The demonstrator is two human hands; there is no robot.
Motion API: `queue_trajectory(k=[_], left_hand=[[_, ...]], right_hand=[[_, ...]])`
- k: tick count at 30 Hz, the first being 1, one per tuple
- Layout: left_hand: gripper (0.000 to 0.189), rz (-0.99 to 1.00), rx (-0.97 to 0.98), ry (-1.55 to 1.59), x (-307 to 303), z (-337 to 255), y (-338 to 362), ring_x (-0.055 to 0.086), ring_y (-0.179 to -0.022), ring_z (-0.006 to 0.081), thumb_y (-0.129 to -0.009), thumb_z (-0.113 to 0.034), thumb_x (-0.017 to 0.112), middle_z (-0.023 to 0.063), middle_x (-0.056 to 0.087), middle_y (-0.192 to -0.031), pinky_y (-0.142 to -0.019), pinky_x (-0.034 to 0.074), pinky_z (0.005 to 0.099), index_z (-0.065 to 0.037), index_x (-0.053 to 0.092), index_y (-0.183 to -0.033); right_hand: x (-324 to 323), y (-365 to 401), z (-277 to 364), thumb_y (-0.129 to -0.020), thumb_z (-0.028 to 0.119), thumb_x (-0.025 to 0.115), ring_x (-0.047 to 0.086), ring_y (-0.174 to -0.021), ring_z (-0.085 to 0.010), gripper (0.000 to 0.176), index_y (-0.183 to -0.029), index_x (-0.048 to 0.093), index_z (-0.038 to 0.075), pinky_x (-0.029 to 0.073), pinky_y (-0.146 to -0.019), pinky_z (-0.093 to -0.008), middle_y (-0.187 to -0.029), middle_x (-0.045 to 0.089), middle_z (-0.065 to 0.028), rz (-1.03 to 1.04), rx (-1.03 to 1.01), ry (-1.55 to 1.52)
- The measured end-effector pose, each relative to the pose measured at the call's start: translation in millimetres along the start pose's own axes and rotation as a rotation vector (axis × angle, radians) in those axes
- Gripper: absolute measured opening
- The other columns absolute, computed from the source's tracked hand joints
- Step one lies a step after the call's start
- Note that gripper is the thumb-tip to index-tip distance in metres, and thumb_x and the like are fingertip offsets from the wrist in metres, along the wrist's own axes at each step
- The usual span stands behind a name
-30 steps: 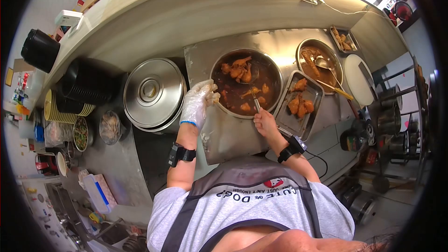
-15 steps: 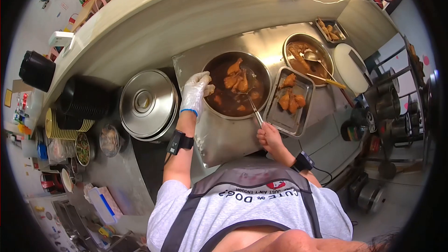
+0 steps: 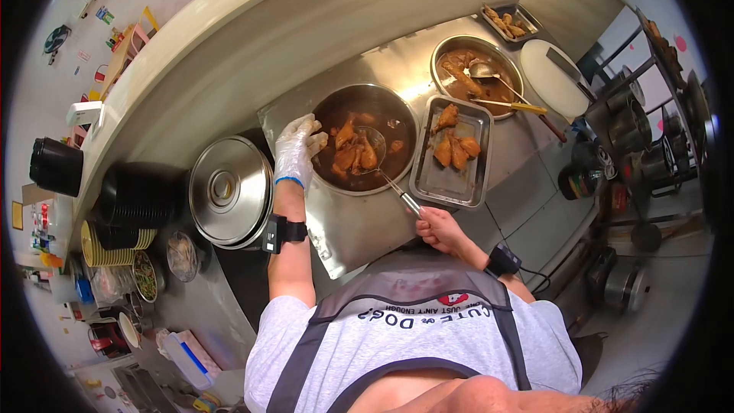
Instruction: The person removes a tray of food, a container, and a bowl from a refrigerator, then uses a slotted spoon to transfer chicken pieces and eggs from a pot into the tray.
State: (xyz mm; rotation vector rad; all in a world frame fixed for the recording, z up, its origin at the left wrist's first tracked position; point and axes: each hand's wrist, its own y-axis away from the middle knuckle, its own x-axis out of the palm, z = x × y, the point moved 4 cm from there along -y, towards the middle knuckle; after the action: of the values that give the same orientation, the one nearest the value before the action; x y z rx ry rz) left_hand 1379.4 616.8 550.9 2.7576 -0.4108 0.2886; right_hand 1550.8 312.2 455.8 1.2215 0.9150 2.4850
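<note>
My right hand [image 3: 441,229] is closed round the metal handle of a skimmer [image 3: 401,194]. The skimmer's round head is in a steel pot [image 3: 414,149] of brown sauce, under and beside several chicken drumsticks [image 3: 356,154]. My left hand [image 3: 297,151], in a clear plastic glove with a blue band at the wrist, hovers at the pot's left rim. Its fingers are apart, slightly bent, and hold nothing. Right of the pot lies a metal tray [image 3: 453,193] with several brown chicken pieces [image 3: 456,149].
A second pot [image 3: 459,50] holds a ladle [image 3: 485,70] and a yellow-handled tool. Behind it is a small tray of food [image 3: 511,23]; a white board with a knife [image 3: 556,80] lies right. Large lidded pot [image 3: 229,191] at left, stacked bowls [image 3: 138,199] beyond.
The drumsticks, raised in the pot before, now sit lower and nearer its left side with the skimmer head among them. My left hand's fingers have spread. The whole view has shifted.
</note>
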Motion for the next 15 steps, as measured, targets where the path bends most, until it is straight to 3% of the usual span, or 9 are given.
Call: queue_trajectory(k=[9, 10, 13, 14, 15], left_hand=[[0.041, 0.007, 0.054, 0.027, -4.6, -5.9, 11.8, 0.065, -0.091, 0.0279, -0.097, -0.021, 0.058, 0.0208, 0.062, -0.117, -0.082, 0.054, 0.0369, 0.005, 0.053, -0.129], [0.033, 0.001, 0.062, 0.058, -3.3, -8.5, 14.0, 0.066, -0.082, 0.0220, -0.097, -0.018, 0.059, 0.0140, 0.065, -0.105, -0.075, 0.055, 0.0325, 0.001, 0.058, -0.123], [0.033, -0.009, 0.062, 0.054, 1.2, -15.9, 20.9, 0.066, -0.083, 0.0228, -0.097, -0.018, 0.059, 0.0147, 0.065, -0.105, -0.076, 0.055, 0.0328, 0.001, 0.057, -0.123], [0.042, 0.009, 0.080, 0.010, 1.7, -16.2, 22.3, 0.065, -0.093, 0.0285, -0.098, -0.021, 0.056, 0.0216, 0.062, -0.117, -0.082, 0.054, 0.0378, 0.005, 0.052, -0.131], [0.042, 0.014, 0.080, 0.013, 3.6, -16.6, 23.3, 0.065, -0.093, 0.0285, -0.098, -0.021, 0.056, 0.0216, 0.062, -0.117, -0.082, 0.054, 0.0378, 0.005, 0.052, -0.131]], right_hand=[[-5.4, 16.3, 9.1, -0.103, 0.025, 0.050, 0.028, -0.054, -0.0020, 0.029, -0.124, 0.056, 0.006, 0.021, -0.043, -0.0161, -0.070, 0.036, 0.0068, 0.059, 0.006, -0.021], [-6.3, 24.0, 13.0, -0.103, 0.025, 0.050, 0.028, -0.054, -0.0020, 0.029, -0.124, 0.056, 0.006, 0.021, -0.043, -0.0161, -0.070, 0.036, 0.0068, 0.058, 0.002, -0.025], [-15.2, 57.7, 29.6, -0.104, 0.024, 0.049, 0.028, -0.054, -0.0018, 0.029, -0.125, 0.056, 0.005, 0.021, -0.043, -0.0154, -0.070, 0.035, 0.0069, 0.060, -0.043, -0.023], [-19.7, 71.6, 35.7, -0.104, 0.023, 0.048, 0.028, -0.055, -0.0017, 0.030, -0.126, 0.056, 0.005, 0.021, -0.043, -0.0154, -0.070, 0.035, 0.0069, 0.039, -0.066, -0.025], [-23.6, 85.8, 41.8, -0.104, 0.023, 0.048, 0.028, -0.055, -0.0017, 0.030, -0.126, 0.056, 0.004, 0.021, -0.042, -0.0153, -0.070, 0.035, 0.0069, 0.020, -0.089, -0.025]])
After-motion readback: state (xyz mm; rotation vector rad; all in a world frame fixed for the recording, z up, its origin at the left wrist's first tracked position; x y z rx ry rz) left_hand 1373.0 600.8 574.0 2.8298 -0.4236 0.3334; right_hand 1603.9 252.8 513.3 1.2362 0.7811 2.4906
